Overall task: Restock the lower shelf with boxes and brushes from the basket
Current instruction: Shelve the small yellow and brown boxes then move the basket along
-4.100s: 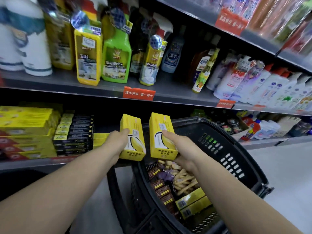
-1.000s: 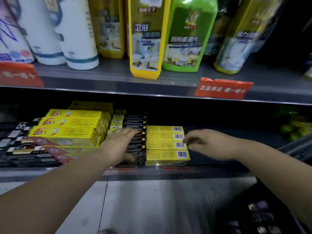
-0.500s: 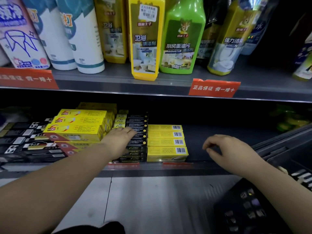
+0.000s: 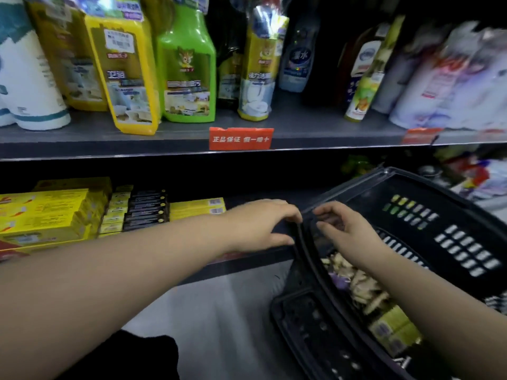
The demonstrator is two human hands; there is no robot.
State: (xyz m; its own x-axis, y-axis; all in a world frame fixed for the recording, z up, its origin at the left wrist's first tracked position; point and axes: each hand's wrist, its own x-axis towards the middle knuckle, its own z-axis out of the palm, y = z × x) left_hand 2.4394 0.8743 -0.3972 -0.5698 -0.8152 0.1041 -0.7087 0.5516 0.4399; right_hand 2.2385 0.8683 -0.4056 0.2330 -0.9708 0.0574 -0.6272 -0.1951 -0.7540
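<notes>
Lower shelf (image 4: 274,197): yellow boxes (image 4: 196,208) stacked. Basket (image 4: 310,319): brushes (image 4: 359,281), boxes remaining (several). Left hand (image 4: 260,226), right hand (image 4: 343,229): fingers loosely spread, empty.

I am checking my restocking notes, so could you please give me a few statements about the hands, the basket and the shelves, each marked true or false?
1. Both hands are empty. True: neither the left hand nor the right hand holds a product.
2. The basket is empty. False: yellow boxes and pale brushes lie in it.
3. The right hand is over the basket. True.
4. The green bottle stands on the lower shelf. False: it stands on the upper shelf.
5. Yellow boxes are stacked on the lower shelf. True.
</notes>
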